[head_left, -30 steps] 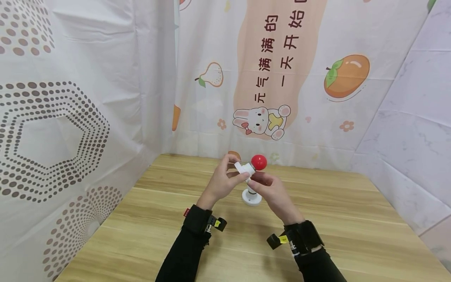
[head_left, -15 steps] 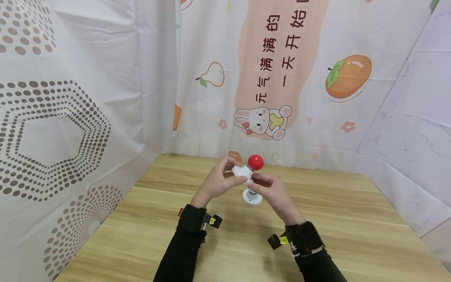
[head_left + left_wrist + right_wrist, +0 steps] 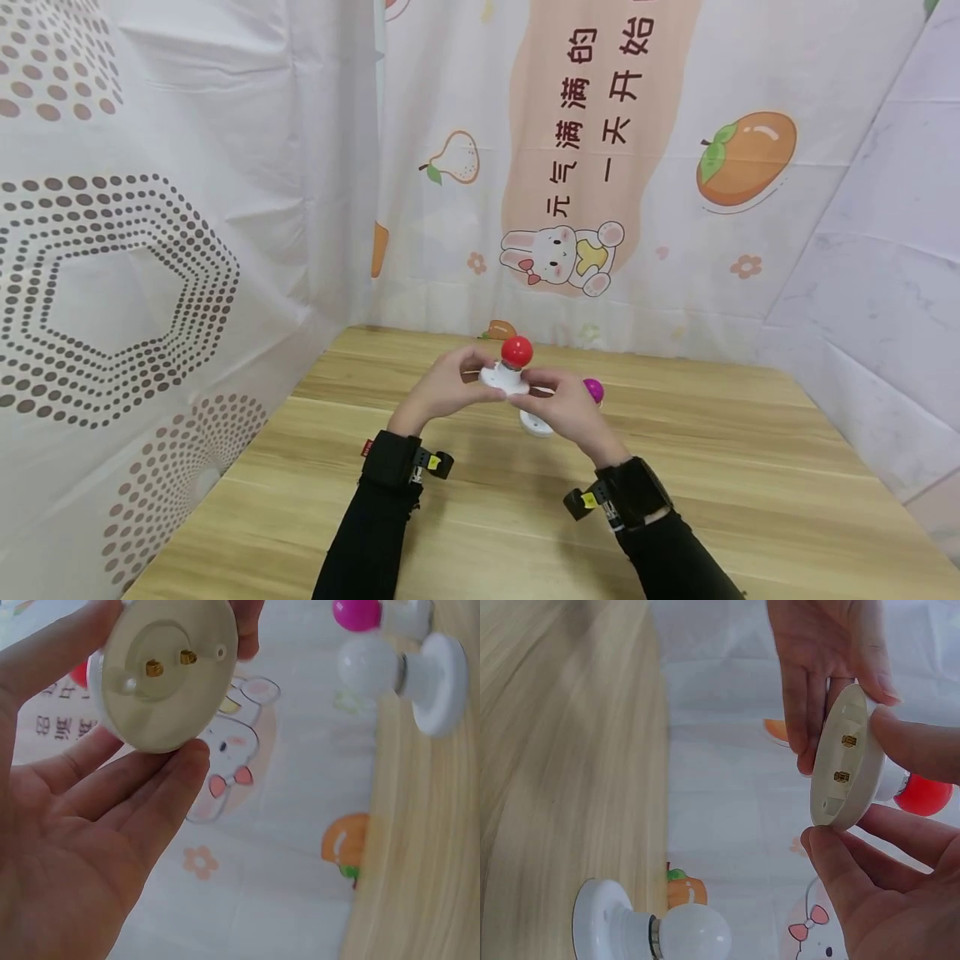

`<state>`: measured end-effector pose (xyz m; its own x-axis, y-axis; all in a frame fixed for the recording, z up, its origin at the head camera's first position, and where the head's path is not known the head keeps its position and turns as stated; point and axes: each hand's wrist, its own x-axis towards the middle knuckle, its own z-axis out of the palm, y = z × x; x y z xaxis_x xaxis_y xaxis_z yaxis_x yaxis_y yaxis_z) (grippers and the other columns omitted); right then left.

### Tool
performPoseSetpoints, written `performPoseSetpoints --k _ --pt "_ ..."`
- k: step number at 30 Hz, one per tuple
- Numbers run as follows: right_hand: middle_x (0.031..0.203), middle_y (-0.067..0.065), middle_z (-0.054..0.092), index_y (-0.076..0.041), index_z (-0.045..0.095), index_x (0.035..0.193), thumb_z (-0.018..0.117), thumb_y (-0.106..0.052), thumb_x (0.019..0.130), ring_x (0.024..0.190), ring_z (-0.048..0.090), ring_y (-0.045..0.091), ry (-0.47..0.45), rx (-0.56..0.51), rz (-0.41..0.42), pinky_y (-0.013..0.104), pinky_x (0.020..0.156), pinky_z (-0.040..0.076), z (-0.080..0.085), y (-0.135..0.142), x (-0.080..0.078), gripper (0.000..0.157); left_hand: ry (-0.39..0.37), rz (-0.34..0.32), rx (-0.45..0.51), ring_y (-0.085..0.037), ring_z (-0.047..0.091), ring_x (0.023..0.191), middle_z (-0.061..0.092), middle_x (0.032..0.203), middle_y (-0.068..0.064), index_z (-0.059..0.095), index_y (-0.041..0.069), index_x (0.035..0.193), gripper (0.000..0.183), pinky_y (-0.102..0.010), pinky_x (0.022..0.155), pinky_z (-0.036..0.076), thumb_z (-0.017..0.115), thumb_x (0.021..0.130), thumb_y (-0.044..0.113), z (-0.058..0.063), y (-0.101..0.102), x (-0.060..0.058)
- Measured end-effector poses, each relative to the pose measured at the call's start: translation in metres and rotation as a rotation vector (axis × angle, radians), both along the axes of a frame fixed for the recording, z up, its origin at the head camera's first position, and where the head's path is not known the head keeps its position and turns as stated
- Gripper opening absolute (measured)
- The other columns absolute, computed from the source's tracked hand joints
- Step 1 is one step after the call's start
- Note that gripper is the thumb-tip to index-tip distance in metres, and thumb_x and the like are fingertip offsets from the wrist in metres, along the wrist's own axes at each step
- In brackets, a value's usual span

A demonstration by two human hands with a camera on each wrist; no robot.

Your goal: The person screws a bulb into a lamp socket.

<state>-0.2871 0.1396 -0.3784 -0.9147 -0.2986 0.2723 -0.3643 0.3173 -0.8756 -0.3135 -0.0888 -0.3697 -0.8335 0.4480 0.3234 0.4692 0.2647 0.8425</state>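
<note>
A white lamp holder (image 3: pixel 501 382) with a red bulb (image 3: pixel 517 352) in it is held up above the table between both hands. My left hand (image 3: pixel 438 387) pinches the rim of its round base from the left. From the right, my right hand (image 3: pixel 568 410) grips the same base between thumb and fingers. The bulb points up in the head view. Two brass contacts show on the hollow underside of the base (image 3: pixel 169 682) in the left wrist view. In the right wrist view the red bulb (image 3: pixel 924 796) is partly hidden behind the base and right hand.
A second lamp holder (image 3: pixel 536 424) stands on the wooden table (image 3: pixel 480 517) behind the hands, carrying a white bulb (image 3: pixel 366 666). Close by is a magenta bulb (image 3: pixel 593 390), also in a white holder, partly covered by the right hand. Printed curtains (image 3: pixel 442 250) hang around the table.
Both hands have shifted left with the lamp holder. It has turned from leaning right to bulb upward. The magenta bulb has come into sight behind the right hand.
</note>
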Motion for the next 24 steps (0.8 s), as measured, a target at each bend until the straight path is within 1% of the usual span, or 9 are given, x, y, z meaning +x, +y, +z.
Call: performPoseSetpoints --k 4,6,10,14,17,18,20,22,24 --pt "0.121 0.01 0.069 -0.003 0.075 0.115 0.081 -0.019 0.088 0.115 0.064 0.028 0.074 0.115 -0.004 0.041 0.094 0.055 -0.002 -0.007 -0.006 0.031 -0.016 0.005 -0.044 -0.024 0.066 0.115 0.067 0.116 -0.006 0.064 0.006 0.112 0.041 -0.04 0.099 0.053 0.088 0.081 0.021 -0.004 -0.005 -0.004" --pt "0.12 0.009 0.069 -0.004 0.075 0.113 0.081 -0.018 0.088 0.114 0.065 0.027 0.093 0.159 -0.009 0.04 0.094 0.056 -0.004 -0.01 -0.009 0.03 -0.033 0.016 -0.061 -0.024 0.066 0.113 0.067 0.116 -0.007 0.064 0.004 0.112 0.043 -0.04 0.099 0.053 0.088 0.081 0.02 -0.007 -0.007 -0.006" --pt "0.118 0.007 0.07 -0.005 0.076 0.113 0.082 -0.018 0.087 0.112 0.066 0.025 0.098 0.218 -0.007 0.041 0.093 0.056 -0.01 -0.017 -0.014 0.03 -0.049 0.073 -0.133 -0.02 0.068 0.105 0.069 0.111 -0.005 0.068 0.005 0.113 0.045 -0.039 0.092 0.056 0.09 0.079 0.025 -0.013 -0.013 -0.007" --pt "0.11 0.005 0.072 -0.007 0.078 0.107 0.082 -0.017 0.086 0.105 0.065 0.021 0.079 0.245 0.018 0.042 0.092 0.057 -0.017 -0.024 -0.021 0.024 -0.031 0.103 -0.208 -0.016 0.066 0.096 0.07 0.106 -0.001 0.072 0.008 0.11 0.041 -0.036 0.087 0.054 0.091 0.078 0.027 -0.02 -0.017 -0.01" --pt "0.099 0.004 0.071 -0.007 0.077 0.097 0.083 -0.016 0.084 0.094 0.063 0.018 0.077 0.277 0.042 0.038 0.085 0.057 -0.023 -0.028 -0.026 0.017 -0.023 0.098 -0.247 -0.015 0.063 0.091 0.07 0.1 0.001 0.073 0.01 0.102 0.034 -0.035 0.083 0.052 0.091 0.077 0.025 -0.026 -0.019 -0.014" --pt "0.095 0.003 0.071 -0.007 0.076 0.094 0.084 -0.016 0.083 0.09 0.061 0.016 0.074 0.292 0.047 0.035 0.081 0.056 -0.025 -0.03 -0.028 0.016 -0.019 0.097 -0.261 -0.015 0.061 0.088 0.07 0.097 0.001 0.072 0.01 0.099 0.032 -0.034 0.081 0.052 0.091 0.077 0.024 -0.028 -0.019 -0.015" --pt "0.087 0.002 0.069 -0.008 0.075 0.09 0.085 -0.017 0.081 0.082 0.057 0.015 0.078 0.32 0.057 0.031 0.073 0.051 -0.03 -0.032 -0.031 0.016 -0.007 0.094 -0.285 -0.015 0.06 0.084 0.069 0.092 0.001 0.071 0.01 0.094 0.03 -0.033 0.078 0.051 0.091 0.076 0.022 -0.033 -0.019 -0.017" --pt "0.08 0.002 0.066 -0.007 0.074 0.086 0.087 -0.017 0.08 0.075 0.053 0.014 0.091 0.348 0.067 0.027 0.066 0.046 -0.034 -0.035 -0.034 0.017 -0.01 0.088 -0.298 -0.015 0.059 0.082 0.069 0.089 0.001 0.072 0.009 0.094 0.029 -0.032 0.076 0.05 0.091 0.076 0.02 -0.039 -0.02 -0.019" --pt "0.074 0.001 0.063 -0.006 0.074 0.083 0.088 -0.016 0.079 0.069 0.049 0.013 0.102 0.375 0.08 0.026 0.061 0.041 -0.039 -0.038 -0.037 0.018 -0.024 0.097 -0.318 -0.014 0.059 0.08 0.069 0.088 0.001 0.073 0.008 0.095 0.029 -0.031 0.075 0.05 0.092 0.075 0.018 -0.045 -0.02 -0.021"
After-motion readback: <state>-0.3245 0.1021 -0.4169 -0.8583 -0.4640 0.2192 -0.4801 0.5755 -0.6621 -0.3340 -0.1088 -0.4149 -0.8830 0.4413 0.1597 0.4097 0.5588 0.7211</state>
